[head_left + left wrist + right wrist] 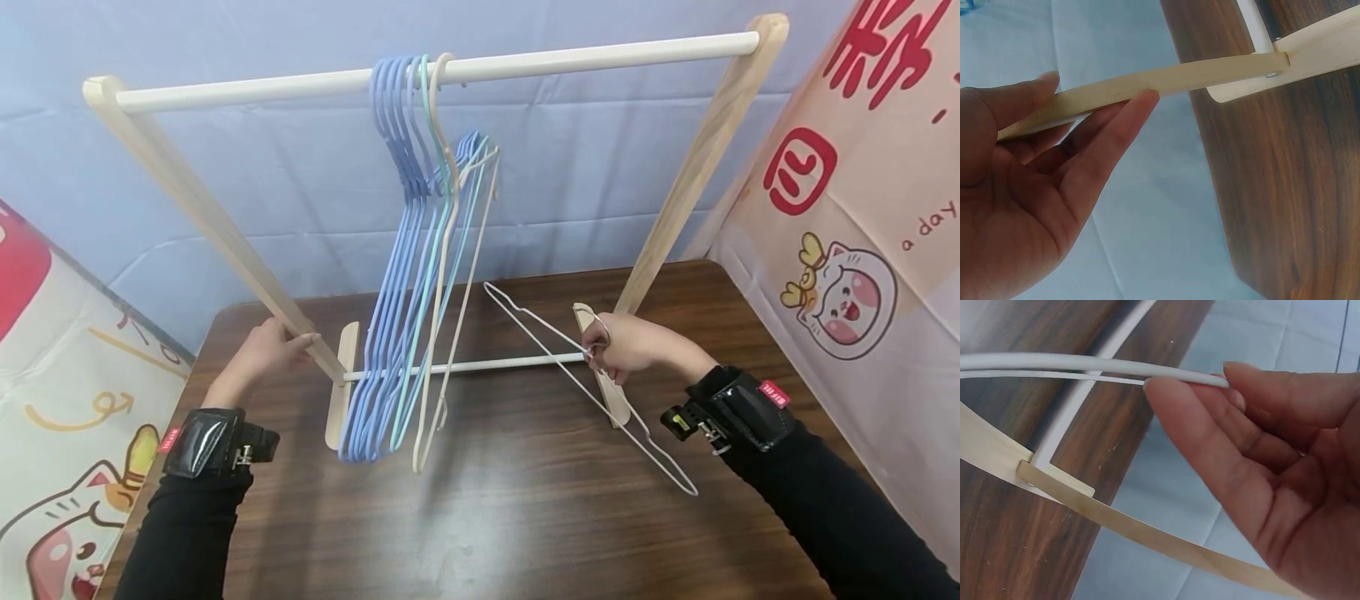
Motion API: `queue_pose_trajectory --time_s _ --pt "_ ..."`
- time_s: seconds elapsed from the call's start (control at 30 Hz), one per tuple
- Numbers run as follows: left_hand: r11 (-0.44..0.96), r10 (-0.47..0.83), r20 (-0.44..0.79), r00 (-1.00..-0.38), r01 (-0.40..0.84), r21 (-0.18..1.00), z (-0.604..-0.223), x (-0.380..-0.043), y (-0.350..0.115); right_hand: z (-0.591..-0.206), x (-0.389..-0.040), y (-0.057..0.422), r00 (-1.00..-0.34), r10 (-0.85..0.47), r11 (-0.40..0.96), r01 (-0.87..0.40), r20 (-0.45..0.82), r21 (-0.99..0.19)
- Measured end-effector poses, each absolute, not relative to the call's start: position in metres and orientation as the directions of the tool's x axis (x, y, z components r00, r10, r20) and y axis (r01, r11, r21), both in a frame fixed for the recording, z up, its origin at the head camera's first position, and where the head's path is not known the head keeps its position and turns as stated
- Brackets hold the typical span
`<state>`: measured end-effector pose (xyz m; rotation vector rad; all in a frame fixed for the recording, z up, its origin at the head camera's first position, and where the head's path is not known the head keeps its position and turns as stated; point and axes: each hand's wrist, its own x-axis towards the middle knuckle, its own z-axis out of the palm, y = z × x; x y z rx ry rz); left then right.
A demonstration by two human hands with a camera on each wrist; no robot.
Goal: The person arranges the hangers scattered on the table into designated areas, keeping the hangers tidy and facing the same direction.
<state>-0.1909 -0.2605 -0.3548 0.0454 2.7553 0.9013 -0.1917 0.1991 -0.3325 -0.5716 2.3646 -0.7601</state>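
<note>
A white hanger is pinched between the thumb and fingers of my right hand. It slants in front of the right post of a clothes rack, one end low toward the front. My left hand holds the rack's left wooden post near its foot, thumb on one side and fingers on the other in the left wrist view. From the white top rod hang several blue hangers, with a mint green hanger and a cream hanger at their right.
The rack stands on a dark brown wooden table. A white lower rod joins its two feet, with the hanging hangers reaching down past it. Pale blue cloth lies behind, and printed cloths flank both sides.
</note>
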Motion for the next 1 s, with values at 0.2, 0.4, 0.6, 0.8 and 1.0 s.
queue_pose_trajectory --time_s 0.2,0.4,0.6,0.8,1.0 --pt "0.799 0.106 -0.216 -0.971 -0.046 0.6 -0.355 -0.191 -0.26 -0.326 -0.192 0.199 -0.761 -0.523 0.745 -0.191 -0.384 -0.639" --pt "0.794 0.119 -0.206 -0.971 -0.031 0.607 -0.354 -0.19 -0.26 -0.32 -0.192 0.198 -0.773 -0.483 0.741 -0.11 -0.411 -0.663" --pt "0.795 0.134 -0.184 -0.974 -0.005 0.607 -0.355 -0.19 -0.261 -0.315 -0.192 0.198 -0.794 -0.455 0.705 -0.044 -0.404 -0.708" --pt "0.79 0.134 -0.176 -0.975 -0.002 0.613 -0.355 -0.19 -0.261 -0.308 -0.192 0.195 -0.796 -0.452 0.666 -0.001 -0.403 -0.746" --pt "0.795 0.124 -0.193 -0.973 -0.019 0.606 -0.355 -0.19 -0.261 -0.297 -0.192 0.19 -0.805 -0.455 0.609 0.032 -0.382 -0.793"
